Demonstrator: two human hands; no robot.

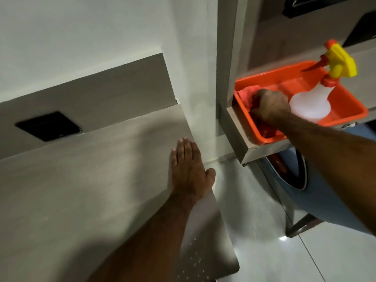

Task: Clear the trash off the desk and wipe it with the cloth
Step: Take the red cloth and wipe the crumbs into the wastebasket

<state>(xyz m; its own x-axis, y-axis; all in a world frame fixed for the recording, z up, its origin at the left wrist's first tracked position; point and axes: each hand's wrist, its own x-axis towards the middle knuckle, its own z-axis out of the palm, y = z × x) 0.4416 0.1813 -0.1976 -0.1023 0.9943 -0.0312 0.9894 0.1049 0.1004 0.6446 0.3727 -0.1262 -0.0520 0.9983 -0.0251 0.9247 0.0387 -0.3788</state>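
Right hand (269, 105) was fisted around the crumpled red cloth (247, 93), which lay in the left end of a glossy orange plastic tray (345, 109) on a far-right shelf, beside a translucent spray bottle (310, 102). Left hand (188, 169) lay flat, fingers together, at the right edge of the smooth grey desk (81, 180), open floor beyond.

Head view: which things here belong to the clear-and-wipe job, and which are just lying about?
For the job:
- desk, left hand flat on it
- red cloth, gripped by right hand

Lying about:
- orange tray holding the cloth
- spray bottle standing in the tray
- black wall panel
- blue bin below
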